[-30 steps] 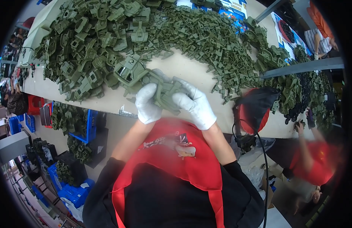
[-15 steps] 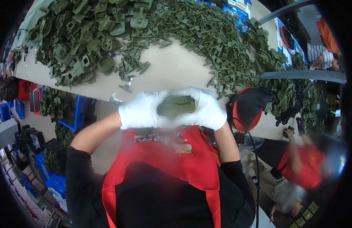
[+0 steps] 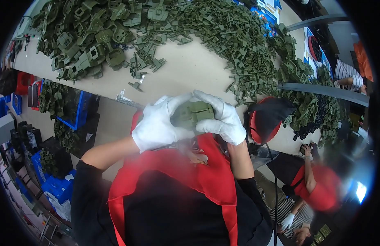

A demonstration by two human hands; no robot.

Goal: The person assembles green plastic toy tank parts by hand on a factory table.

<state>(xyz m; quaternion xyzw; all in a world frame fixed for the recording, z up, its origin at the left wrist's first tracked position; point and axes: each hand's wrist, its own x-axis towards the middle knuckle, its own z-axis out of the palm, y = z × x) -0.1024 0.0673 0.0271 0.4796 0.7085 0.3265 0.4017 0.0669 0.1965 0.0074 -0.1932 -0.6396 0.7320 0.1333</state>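
Green plastic part sits between the white-gloved fingers, left hand and right hand both curled round it, gripping, neither nearer; can't tell its long axis from here, fingers cover the ends; green parts pile beyond them on the worktop

A pale counter carries a heap of small green plastic parts, spread loosely in a broad curve. Left of that heap, and running into it, hollow green toy-vehicle body shells lie tumbled over one another. A single loose green piece lies just in front of the heap's left end. To the heap's right are larger green parts, then black parts; behind its right side lies blue printed packaging.
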